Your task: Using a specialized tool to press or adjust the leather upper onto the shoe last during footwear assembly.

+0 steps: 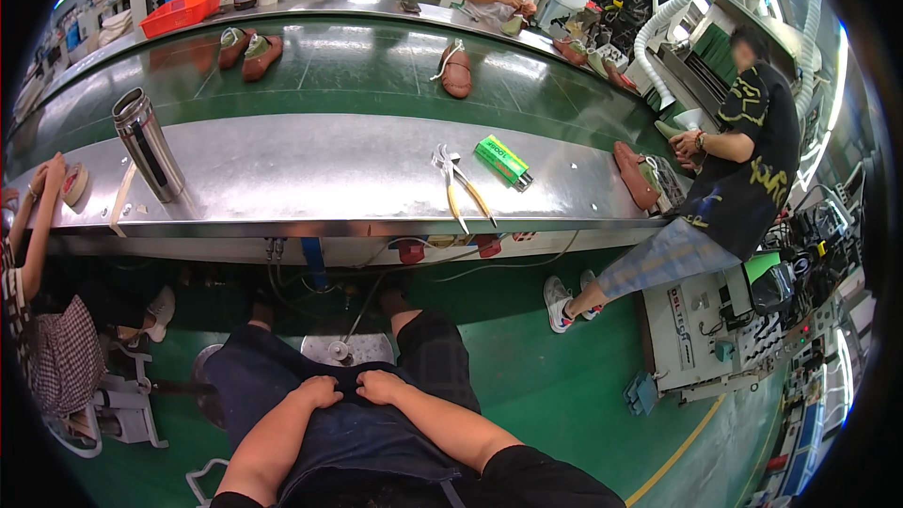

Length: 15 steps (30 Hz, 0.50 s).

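Observation:
My left hand (322,392) and my right hand (378,387) rest at my lap, a small gap between them. Both are closed, their curled fingers pinching the upper edge of a dark blue apron (348,442) spread over my thighs. In front of me is a steel bench ledge (320,165). On it lie pliers (456,183) with yellow handles, beside a small green box (503,160). A steel thermos flask (150,146) stands toward the left. Beyond the ledge, a brown shoe (456,72) with pale laces sits on the green conveyor belt (357,66).
A pair of brown shoes (261,57) is farther left on the belt, near a red tray (183,11). Another brown shoe (637,176) lies at the ledge's right end, by a standing co-worker (752,141). Other people are seated at left and across the belt. Cables hang below the ledge.

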### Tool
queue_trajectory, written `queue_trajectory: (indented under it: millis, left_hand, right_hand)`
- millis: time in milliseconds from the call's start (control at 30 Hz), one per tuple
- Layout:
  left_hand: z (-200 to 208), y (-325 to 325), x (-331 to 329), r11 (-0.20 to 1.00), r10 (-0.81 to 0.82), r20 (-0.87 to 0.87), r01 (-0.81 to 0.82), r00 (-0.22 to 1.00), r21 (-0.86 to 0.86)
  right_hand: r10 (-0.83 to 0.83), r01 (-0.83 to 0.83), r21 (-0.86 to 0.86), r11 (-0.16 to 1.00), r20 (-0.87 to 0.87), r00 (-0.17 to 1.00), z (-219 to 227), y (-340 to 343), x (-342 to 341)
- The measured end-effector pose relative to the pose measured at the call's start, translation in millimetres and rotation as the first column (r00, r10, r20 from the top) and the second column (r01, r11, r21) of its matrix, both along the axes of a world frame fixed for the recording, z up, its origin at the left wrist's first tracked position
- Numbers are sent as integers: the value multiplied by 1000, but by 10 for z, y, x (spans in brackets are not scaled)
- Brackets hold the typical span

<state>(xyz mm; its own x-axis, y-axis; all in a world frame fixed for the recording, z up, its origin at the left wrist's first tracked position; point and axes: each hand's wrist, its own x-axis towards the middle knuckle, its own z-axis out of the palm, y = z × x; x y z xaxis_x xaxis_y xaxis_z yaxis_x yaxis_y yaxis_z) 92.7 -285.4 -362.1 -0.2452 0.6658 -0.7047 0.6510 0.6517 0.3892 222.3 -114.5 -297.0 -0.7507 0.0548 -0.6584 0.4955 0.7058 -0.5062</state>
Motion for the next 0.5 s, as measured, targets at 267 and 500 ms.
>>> queue_trajectory:
  millis: [267, 500]
  left_hand:
    - [7, 6, -6, 1000, -9, -1, 9, 1000, 1]
    - [36, 21, 2, 1000, 5, 2, -5, 1000, -7]
  right_hand:
    - [7, -7, 3, 1000, -5, 1000, -11, 3, 2]
    - [0, 0, 1, 1000, -11, 1000, -56, 11, 8]
